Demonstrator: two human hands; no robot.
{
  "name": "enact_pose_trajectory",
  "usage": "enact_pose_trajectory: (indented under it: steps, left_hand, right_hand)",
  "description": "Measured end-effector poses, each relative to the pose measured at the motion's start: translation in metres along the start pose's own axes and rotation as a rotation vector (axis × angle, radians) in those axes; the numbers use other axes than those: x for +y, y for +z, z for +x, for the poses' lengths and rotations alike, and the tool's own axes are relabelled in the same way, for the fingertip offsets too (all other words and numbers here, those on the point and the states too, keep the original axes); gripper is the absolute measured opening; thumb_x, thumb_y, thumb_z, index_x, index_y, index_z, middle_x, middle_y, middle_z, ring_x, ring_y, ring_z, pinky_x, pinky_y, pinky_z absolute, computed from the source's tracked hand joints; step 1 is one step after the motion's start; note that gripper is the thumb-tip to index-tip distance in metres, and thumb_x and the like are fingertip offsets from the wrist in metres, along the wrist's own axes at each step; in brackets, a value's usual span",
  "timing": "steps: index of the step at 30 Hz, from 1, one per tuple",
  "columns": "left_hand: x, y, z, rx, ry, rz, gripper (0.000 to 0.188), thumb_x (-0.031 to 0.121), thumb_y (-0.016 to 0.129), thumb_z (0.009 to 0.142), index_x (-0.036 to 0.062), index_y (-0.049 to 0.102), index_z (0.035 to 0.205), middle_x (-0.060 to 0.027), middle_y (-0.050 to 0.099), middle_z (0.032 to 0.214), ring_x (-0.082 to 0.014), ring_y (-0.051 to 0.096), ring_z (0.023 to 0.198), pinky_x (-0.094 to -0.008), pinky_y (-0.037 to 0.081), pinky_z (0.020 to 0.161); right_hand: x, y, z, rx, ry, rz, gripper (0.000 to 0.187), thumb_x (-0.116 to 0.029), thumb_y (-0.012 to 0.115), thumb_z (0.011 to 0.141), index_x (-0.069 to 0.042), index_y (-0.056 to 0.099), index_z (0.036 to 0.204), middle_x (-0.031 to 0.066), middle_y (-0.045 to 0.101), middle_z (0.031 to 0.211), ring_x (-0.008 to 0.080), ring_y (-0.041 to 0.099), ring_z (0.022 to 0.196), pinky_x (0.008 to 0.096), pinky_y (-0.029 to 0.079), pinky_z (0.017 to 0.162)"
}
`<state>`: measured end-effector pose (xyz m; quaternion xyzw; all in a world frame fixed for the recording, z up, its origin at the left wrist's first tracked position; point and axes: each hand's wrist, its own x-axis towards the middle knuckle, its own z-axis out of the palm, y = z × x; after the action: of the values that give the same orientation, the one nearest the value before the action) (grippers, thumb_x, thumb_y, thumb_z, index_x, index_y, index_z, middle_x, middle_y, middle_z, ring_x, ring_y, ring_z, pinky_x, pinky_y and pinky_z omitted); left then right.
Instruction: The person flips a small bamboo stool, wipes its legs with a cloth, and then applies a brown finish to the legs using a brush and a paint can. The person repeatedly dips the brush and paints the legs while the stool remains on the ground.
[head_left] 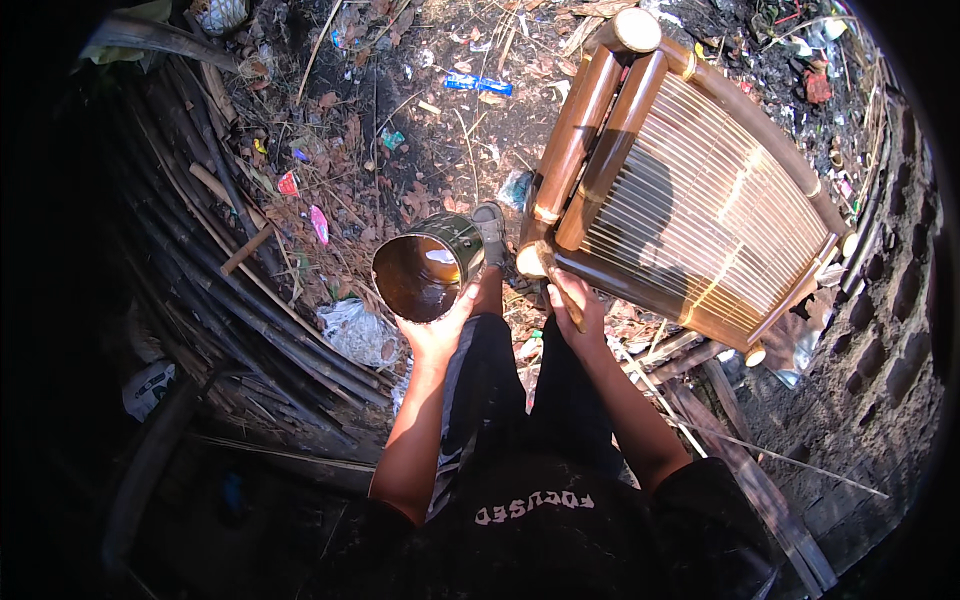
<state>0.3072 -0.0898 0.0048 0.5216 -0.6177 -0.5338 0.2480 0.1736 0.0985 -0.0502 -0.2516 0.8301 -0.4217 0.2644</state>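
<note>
My left hand point(436, 330) is wrapped round a dark green metal can point(408, 285) in front of my legs. The can's open mouth faces up toward me, and shiny brown liquid shows inside. In my right hand point(588, 322) is a paintbrush point(570, 302), gripped by its slim wooden handle. Its head is at the near left corner of a bamboo panel point(690, 200), close to a cut pole end; whether it touches cannot be made out. Thick, glossy brown poles frame the panel, and thin pale slats fill it.
Long dark bamboo poles point(250, 310) lie piled on the left. A crumpled clear plastic bag point(358, 332) sits beside them. Leaves and a blue wrapper point(478, 84) litter the ground ahead. Wooden planks point(745, 480) lie at lower right, near a rough stone wall point(890, 330).
</note>
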Motion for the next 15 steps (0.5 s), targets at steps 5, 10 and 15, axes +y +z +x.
enact_pose_trajectory:
  steps: [5,10,15]
  left_hand:
    - [0.0,0.004,-0.001,-0.009,-0.07,-0.048,0.056,0.003,0.084,0.071,-0.0035,0.056,0.12,-0.0107,0.063,0.115,-0.019,0.062,0.101,-0.0345,0.051,0.09]
    - [-0.007,-0.005,-0.001,-0.04,-0.104,-0.054,0.07,0.009,0.088,0.067,-0.0038,0.051,0.125,-0.0118,0.06,0.117,-0.0201,0.06,0.103,-0.035,0.049,0.092]
    - [-0.015,-0.016,0.0,-0.002,-0.031,-0.009,0.08,0.008,0.089,0.066,-0.0035,0.045,0.132,-0.0131,0.056,0.125,-0.0206,0.057,0.109,-0.0349,0.048,0.096]
  right_hand:
    - [0.016,-0.004,-0.006,-0.344,0.059,-0.162,0.027,-0.015,0.075,0.081,-0.003,0.069,0.104,0.0176,0.069,0.095,0.0338,0.069,0.085,0.0373,0.054,0.074]
    - [-0.007,-0.015,0.105,-0.162,0.038,-0.073,0.03,-0.003,0.069,0.085,-0.005,0.062,0.114,0.0164,0.069,0.102,0.0285,0.068,0.093,0.0342,0.053,0.078]
    - [0.038,0.021,0.141,-0.158,-0.219,-0.756,0.009,-0.017,0.063,0.088,-0.014,0.061,0.097,0.0123,0.068,0.089,0.027,0.065,0.085,0.0447,0.036,0.092]
